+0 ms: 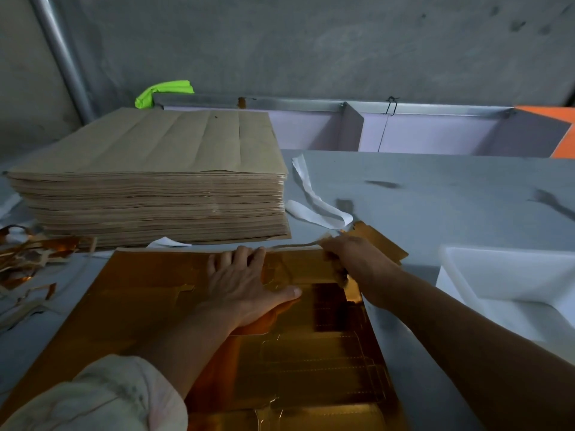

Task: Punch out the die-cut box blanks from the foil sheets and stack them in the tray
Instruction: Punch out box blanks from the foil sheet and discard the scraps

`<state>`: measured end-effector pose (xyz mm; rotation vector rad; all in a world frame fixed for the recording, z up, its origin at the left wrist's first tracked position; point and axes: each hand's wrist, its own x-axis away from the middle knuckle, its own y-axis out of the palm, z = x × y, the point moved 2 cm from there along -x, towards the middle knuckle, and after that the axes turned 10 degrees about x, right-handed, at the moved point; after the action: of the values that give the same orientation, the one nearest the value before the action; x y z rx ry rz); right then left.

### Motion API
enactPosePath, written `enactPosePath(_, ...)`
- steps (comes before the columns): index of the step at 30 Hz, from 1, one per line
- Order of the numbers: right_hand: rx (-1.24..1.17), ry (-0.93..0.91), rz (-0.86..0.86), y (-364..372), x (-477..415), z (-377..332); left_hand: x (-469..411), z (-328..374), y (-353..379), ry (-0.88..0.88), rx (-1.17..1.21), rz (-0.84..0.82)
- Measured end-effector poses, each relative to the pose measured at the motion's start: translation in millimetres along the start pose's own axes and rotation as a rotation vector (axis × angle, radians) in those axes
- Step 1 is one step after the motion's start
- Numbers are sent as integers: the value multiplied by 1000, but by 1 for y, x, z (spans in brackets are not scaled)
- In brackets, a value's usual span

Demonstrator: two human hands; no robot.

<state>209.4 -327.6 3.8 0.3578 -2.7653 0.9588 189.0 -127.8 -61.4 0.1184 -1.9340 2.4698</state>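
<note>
A gold foil sheet (149,293) with die-cut lines lies flat on the grey table in front of me. My left hand (245,284) presses on it near its far edge, fingers spread and straight. At the sheet's far right corner my right hand (345,253) grips a gold foil piece (376,241) and a thin edge strip (295,246) that is lifted off the sheet. A white tray (510,275) stands at the right, apparently without blanks in the part I see.
A tall stack of brown-backed sheets (155,178) fills the far left. Gold scrap strips (28,262) lie at the left edge. A white paper strip (314,200) curls beside the stack. Lilac bins (420,132) line the back wall.
</note>
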Motion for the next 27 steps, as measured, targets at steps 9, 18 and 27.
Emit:
enactPosePath(9,14,75,-177,0,8,-3,1,0,-1,-9,15,-32)
enactPosePath(18,-4,-39,-317,-13,12,2,1,0,-2,-19,18,-73)
enactPosePath(27,-123,155,-157,-27,2,15,-1,-1,0,-4,0,-51)
